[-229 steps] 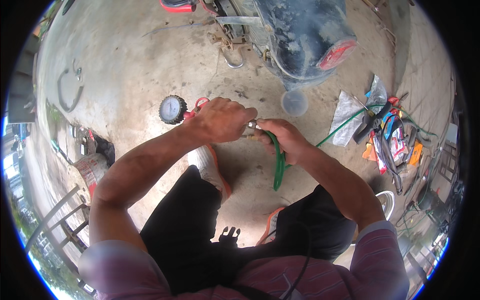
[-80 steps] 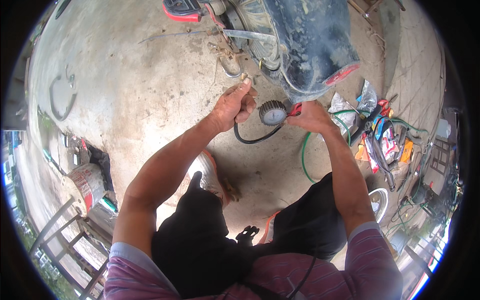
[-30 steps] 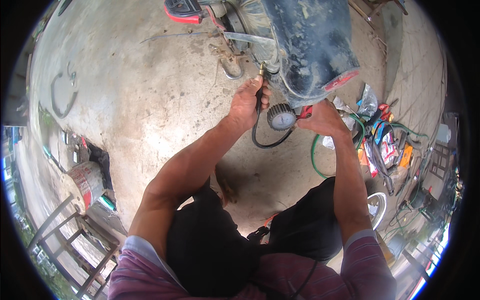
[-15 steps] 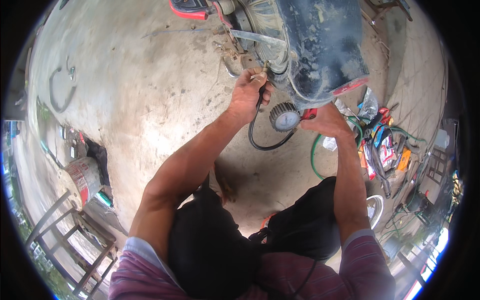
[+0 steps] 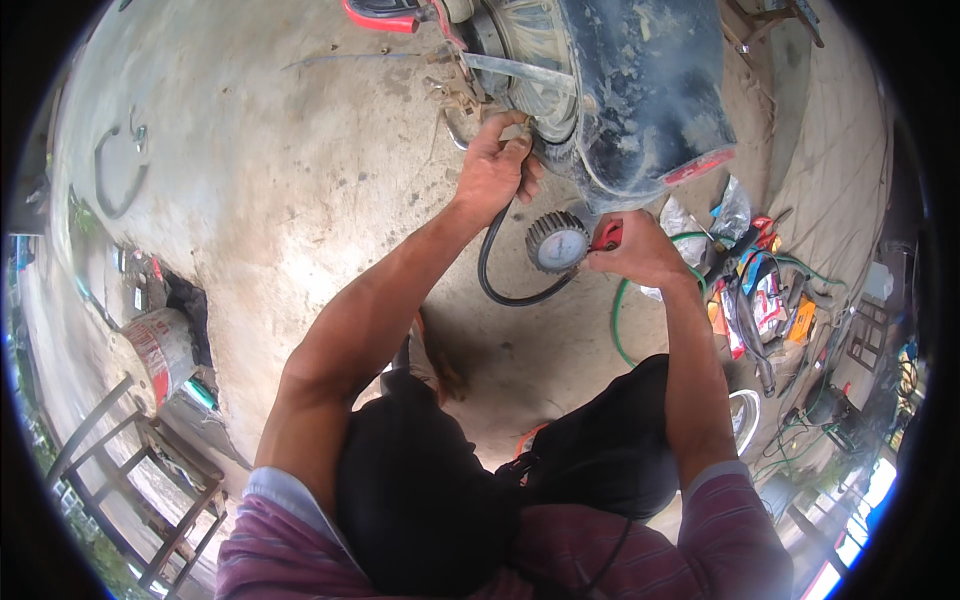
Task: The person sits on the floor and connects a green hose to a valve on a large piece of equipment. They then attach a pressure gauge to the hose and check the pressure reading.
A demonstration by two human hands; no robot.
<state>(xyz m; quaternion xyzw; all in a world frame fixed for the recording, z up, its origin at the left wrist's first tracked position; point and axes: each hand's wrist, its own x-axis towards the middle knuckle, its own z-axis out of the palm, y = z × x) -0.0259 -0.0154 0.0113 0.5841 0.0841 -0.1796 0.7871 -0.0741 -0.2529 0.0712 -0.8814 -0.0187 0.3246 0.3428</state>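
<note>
My left hand (image 5: pixel 492 172) is closed round the upper end of a short black air hose (image 5: pixel 489 262), with its fingertips at the wheel (image 5: pixel 548 88) beside the dark, dusty mudguard (image 5: pixel 650 95). Whether the hose end sits on a valve is hidden by the fingers. Below the mudguard's edge, my right hand (image 5: pixel 645 252) grips the red handle of a tire inflator. Its round dial gauge (image 5: pixel 558 244), ringed in ribbed black rubber, faces up between my hands. The black hose loops down from the left hand and back up to the inflator.
A green hose (image 5: pixel 617 325) curves along the floor from the right hand. Packets and tubes (image 5: pixel 765 300) lie heaped at the right. At the left are a round container (image 5: pixel 158 352) and a metal-framed chair (image 5: pixel 165 490). A curved strip (image 5: pixel 103 180) lies at the far left.
The inflator, its gauge and my right hand have shifted a little left. The black hose loop has swung left too. My left hand stays by the wheel, its fingers slightly higher.
</note>
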